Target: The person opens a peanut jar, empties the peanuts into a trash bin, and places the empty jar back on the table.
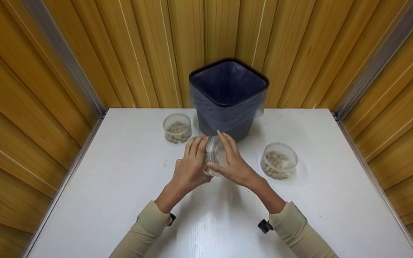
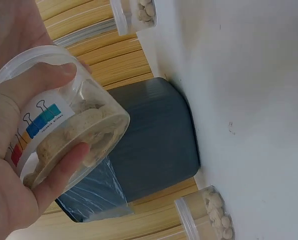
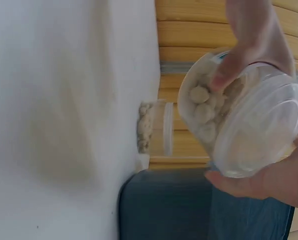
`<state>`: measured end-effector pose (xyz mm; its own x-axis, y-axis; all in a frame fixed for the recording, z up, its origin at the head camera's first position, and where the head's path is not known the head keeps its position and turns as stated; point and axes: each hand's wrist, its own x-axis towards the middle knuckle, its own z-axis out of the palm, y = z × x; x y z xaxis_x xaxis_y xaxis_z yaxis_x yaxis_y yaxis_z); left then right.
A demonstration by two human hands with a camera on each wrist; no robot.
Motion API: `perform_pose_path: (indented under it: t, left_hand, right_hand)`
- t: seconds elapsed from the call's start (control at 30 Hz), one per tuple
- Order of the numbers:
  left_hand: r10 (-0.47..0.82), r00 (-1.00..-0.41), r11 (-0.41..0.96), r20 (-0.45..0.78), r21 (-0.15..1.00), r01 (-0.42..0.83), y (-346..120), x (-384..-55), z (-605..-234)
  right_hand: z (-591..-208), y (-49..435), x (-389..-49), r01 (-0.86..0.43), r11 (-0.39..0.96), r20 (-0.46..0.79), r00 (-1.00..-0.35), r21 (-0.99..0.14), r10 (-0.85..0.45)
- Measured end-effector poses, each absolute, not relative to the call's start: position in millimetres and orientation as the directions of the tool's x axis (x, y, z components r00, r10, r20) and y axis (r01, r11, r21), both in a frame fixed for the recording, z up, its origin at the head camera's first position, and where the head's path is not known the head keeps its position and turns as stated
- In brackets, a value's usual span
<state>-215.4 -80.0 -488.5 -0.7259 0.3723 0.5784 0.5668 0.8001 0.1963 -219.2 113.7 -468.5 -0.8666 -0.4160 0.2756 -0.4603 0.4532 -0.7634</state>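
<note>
A clear plastic jar (image 2: 101, 122) with round beige pieces inside is held tilted between both hands, in front of the bin. My left hand (image 1: 191, 166) grips its body, thumb and fingers curled round the side over a printed label (image 2: 45, 117) with binder clip pictures. At the other end sits a translucent lid (image 3: 263, 130). My right hand (image 1: 238, 166) holds this lid by its rim, thumb on the near side and fingers over the far side. In the right wrist view, the beige pieces (image 3: 203, 112) show through the jar wall beside the left thumb.
A dark blue bin (image 1: 224, 120) with a clear plastic liner stands at the back of the white table (image 1: 120, 200). Two similar clear jars of beige pieces stand apart, one at left (image 1: 177, 129) beside the bin and one at right (image 1: 279, 161). Wood-look panels (image 1: 149, 53) enclose the table.
</note>
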Motion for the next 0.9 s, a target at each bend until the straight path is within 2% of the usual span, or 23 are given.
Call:
perform_pose_path:
  t: [0.17,0.3,0.4,0.53,0.63,0.9]
  left_hand:
    - [0.389,-0.686,0.810,0.615,0.125,0.572,-78.3,-213.8,-488.3]
    - [0.403,-0.676,0.807,0.617,0.108,0.580,-77.3,-212.4,-486.5]
    - [0.394,-0.715,0.792,0.578,0.181,0.583,-77.8,-211.9,-482.4]
    - [0.389,-0.781,0.767,0.489,0.298,0.569,-80.6,-211.2,-477.6]
    - [0.400,-0.795,0.756,0.456,0.326,0.567,-82.9,-210.1,-478.1]
    - [0.408,-0.810,0.751,0.422,0.349,0.560,-83.5,-208.6,-482.7]
  right_hand:
    - [-460.4,115.1,-217.9,-0.344,0.436,0.188,-0.913,-0.832,-0.363]
    - [-460.1,118.6,-219.4,-0.386,0.409,0.233,-0.897,-0.827,-0.376]
    - [-460.8,122.5,-221.3,-0.504,0.407,0.322,-0.840,-0.762,-0.437]
    - [-461.4,128.1,-224.8,-0.671,0.419,0.422,-0.724,-0.611,-0.545]
    - [-462.6,130.8,-227.0,-0.736,0.407,0.450,-0.662,-0.541,-0.600]
    - [-470.2,136.1,-228.0,-0.782,0.378,0.477,-0.609,-0.496,-0.634]
